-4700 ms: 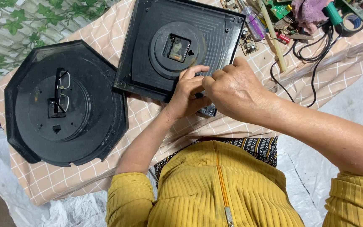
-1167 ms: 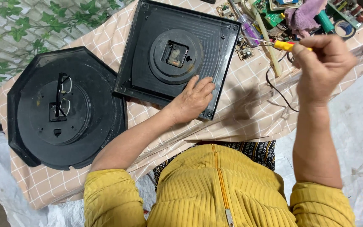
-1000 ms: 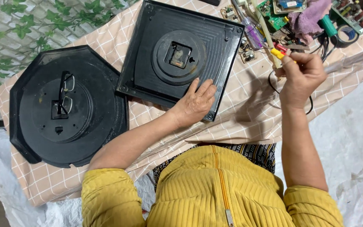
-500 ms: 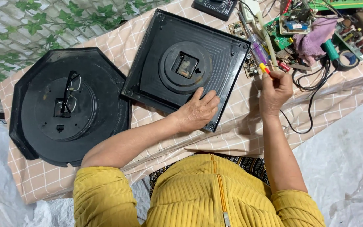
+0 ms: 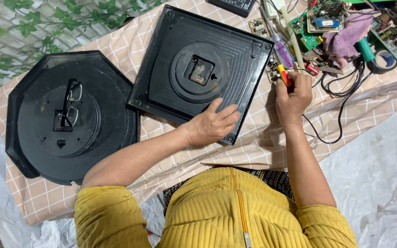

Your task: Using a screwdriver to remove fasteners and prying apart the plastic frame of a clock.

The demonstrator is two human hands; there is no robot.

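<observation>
Octagonal black clock back (image 5: 70,115) lies left of the purple cloth (image 5: 345,39), well apart, a pair of spectacles (image 5: 70,103) resting on it. Tape roll (image 5: 384,59) just right of the cloth; green circuit board (image 5: 327,20) just left; black cables (image 5: 341,98) below.

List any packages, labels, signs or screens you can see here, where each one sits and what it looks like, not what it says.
Small screen module: top right, on a green circuit board; blue rectangle in a pale frame.
Black flat device: top edge, above the square black clock back; a pale label on it, too small to make out.
Packages or signs: none visible.
</observation>
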